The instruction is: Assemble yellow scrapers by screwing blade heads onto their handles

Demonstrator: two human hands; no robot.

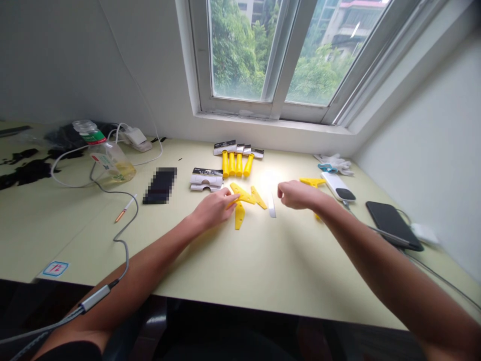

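Observation:
My left hand point(215, 207) pinches a flat yellow plastic scraper head piece point(245, 194) between thumb and fingers. Beside it on the table lie two more flat yellow plates, one to the right point(259, 198) and another just below the fingertips point(239, 217). A thin metal blade point(272, 206) rests between my two hands. Just right of that blade, my right hand point(295, 194) is closed with its fingers curled in; whatever it may hold is hidden. Past my right wrist a yellow T-shaped scraper point(311, 182) shows, partly covered by the forearm.
Several yellow handles point(232, 164) with black-and-white card labels stand in a row at the back, near folded cardboard sleeves point(206, 179). A bottle point(112, 163), pen point(126, 208) and cables are left. White gloves point(338, 164), a white power bank point(338, 187) and black phone point(393, 224) are right.

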